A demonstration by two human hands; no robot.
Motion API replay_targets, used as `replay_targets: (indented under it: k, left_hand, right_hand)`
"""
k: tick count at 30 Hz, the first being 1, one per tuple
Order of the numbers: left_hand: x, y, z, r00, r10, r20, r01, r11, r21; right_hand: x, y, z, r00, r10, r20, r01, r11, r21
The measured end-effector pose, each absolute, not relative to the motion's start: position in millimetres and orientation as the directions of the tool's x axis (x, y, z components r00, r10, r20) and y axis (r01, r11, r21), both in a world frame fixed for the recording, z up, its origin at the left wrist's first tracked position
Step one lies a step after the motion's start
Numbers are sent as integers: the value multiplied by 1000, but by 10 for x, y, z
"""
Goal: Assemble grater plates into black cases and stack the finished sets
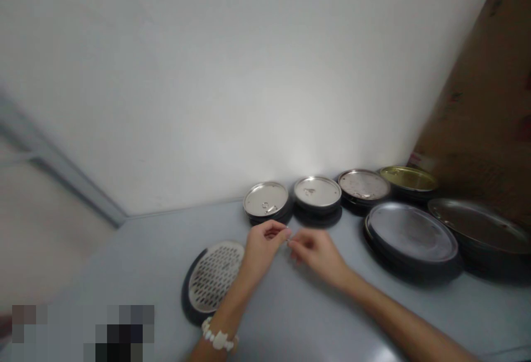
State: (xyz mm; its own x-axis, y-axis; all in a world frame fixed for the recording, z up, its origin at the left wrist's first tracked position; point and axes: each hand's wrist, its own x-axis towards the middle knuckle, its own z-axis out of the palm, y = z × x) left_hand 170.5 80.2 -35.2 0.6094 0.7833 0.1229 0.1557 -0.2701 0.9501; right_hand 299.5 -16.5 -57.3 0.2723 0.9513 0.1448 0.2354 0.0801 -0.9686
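My left hand [265, 243] and my right hand [315, 251] come together above the grey table, fingertips almost touching. Both are closed in a pinch. Something small and shiny shows between the fingertips, too small and blurred to name. Below my left forearm lies a round dark piece with a perforated metal plate [215, 276], partly covered by the arm. Just beyond my left hand stands a round silver-topped disc [266, 199] with small metal parts lying on it. A second silver-topped disc [317, 192], also carrying a small part, is behind my right hand.
Further right along the wall are a worn silver disc [364, 184] and a gold-coloured one [409, 178]. Two larger round pieces, a grey-topped one [412, 232] and a dark one [477, 224], sit nearer. A white wall [249, 74] backs the table; brown cardboard [485, 124] rises at right.
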Motion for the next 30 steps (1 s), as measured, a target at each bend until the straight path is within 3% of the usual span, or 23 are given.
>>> replay_targets:
  k: [4,9,20,26,30]
  left_hand:
    - [1701,809,-354,602,794,85,179,-238,955]
    - [1687,808,-318,645,756,116,134,-261,956]
    - [1669,690,-229,721,663,202,129,-415,901]
    - [1685,724,-263,605,758,244,129,-396,909]
    - [1686,743,-273,577,790,208,190,-377,907]
  right_hand:
    - [2997,-147,-605,277,951,137,200,83,-976]
    - [3081,-130,-602,128,990,64,80,54,-995]
    - [3086,-159,-638,117,992,50,188,27,-982]
    - [3144,-182,-583,182,969,170,391,88,-916]
    - [3179,-197,-554,194,941,277,612,104,-784]
